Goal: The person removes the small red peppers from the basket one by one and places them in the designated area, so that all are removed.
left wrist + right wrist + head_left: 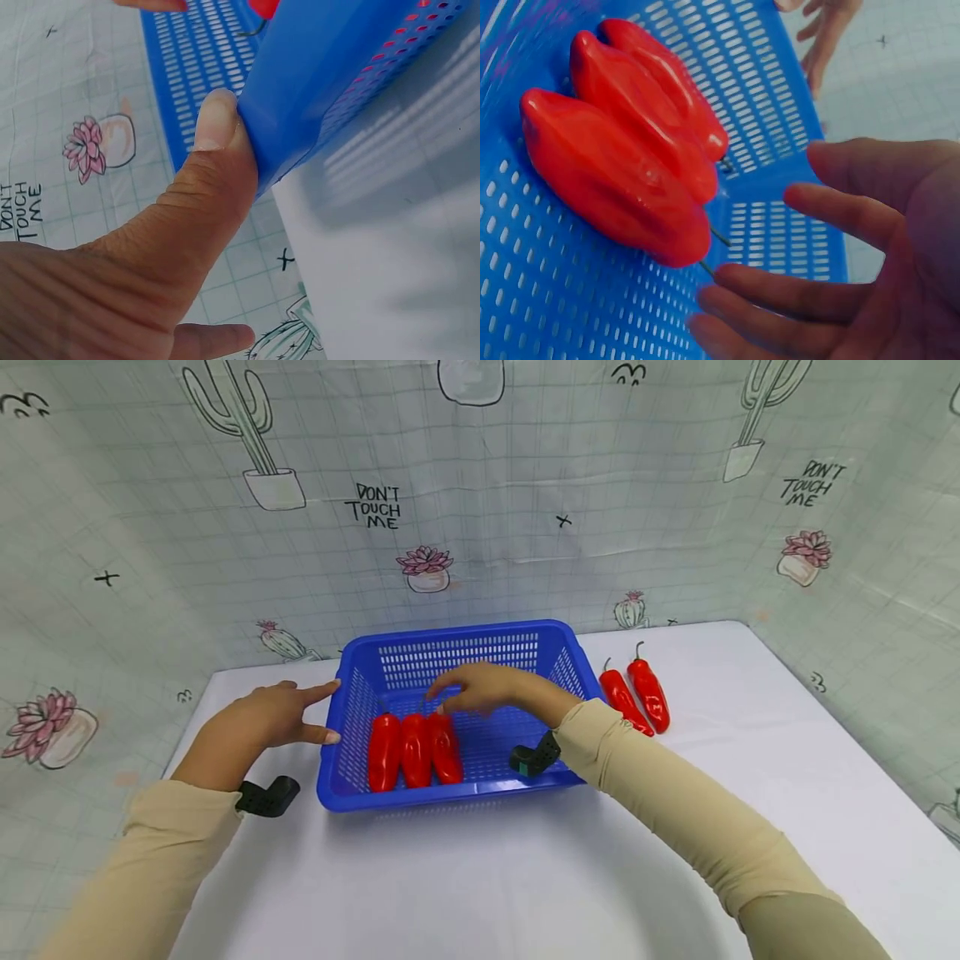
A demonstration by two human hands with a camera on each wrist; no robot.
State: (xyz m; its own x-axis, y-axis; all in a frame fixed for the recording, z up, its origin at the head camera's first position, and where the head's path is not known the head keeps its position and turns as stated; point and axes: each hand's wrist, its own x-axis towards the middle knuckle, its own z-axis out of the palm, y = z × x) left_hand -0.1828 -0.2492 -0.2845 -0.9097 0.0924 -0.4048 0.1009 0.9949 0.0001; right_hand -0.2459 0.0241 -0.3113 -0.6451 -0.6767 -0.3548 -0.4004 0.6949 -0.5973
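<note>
Three red chili peppers [416, 752] lie side by side at the left of a blue plastic basket [480, 789], their stems toward its far wall. My right hand [483, 687] reaches over the basket, fingers spread and loosely bent. In the right wrist view, its fingertips are close to the stem of the nearest pepper [615, 180], with nothing in the grasp. At the basket's left side is my left hand [281, 714], thumb and forefinger extended to the rim. The left wrist view shows the thumb [217, 142] straight against the basket's edge [277, 97].
Two more red chili peppers [649, 695] lie on the white table [750, 735] just right of the basket. A printed cloth [510, 552] with cactus drawings hangs behind the table. Black wrist cameras [268, 797] sit at both sleeves.
</note>
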